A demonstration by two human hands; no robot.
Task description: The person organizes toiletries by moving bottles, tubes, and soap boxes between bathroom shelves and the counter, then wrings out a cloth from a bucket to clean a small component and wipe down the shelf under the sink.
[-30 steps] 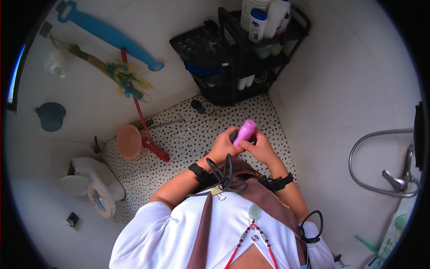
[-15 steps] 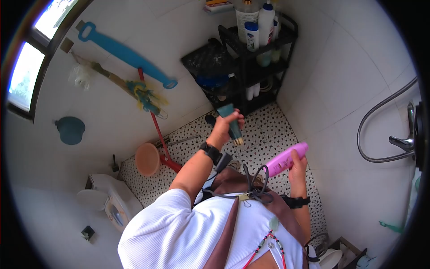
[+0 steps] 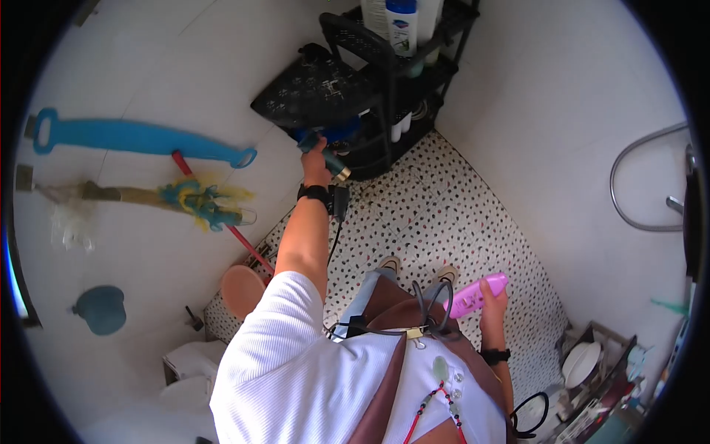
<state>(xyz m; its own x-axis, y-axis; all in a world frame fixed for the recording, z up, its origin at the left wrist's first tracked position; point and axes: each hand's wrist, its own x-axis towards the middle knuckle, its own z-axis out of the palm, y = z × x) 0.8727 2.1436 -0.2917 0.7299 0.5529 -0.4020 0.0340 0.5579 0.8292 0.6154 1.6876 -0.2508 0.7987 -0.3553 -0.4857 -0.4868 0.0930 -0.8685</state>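
Observation:
My left hand (image 3: 316,166) reaches out toward the lower part of a black rack (image 3: 390,96), its fingers wrapped around a dark green tube (image 3: 338,167) with a gold end. Close to that hand, a blue item (image 3: 342,132) shows inside the rack, partly hidden. On the other side, my right hand (image 3: 494,305) grips a pink bottle (image 3: 466,299) near my waist, tilted. Its printing is too small to read.
White bottles, one a blue-capped bottle (image 3: 401,28), stand on the rack's top. A blue back scrubber (image 3: 140,138) hangs on the left wall, above a peach basin (image 3: 242,291). A shower hose (image 3: 615,185) hangs right; a crate of items (image 3: 603,370) stands lower right.
My left hand has moved forward and left with the green tube, up to the rack. The view has turned and shifted. My right hand still holds the pink bottle, now lower in view.

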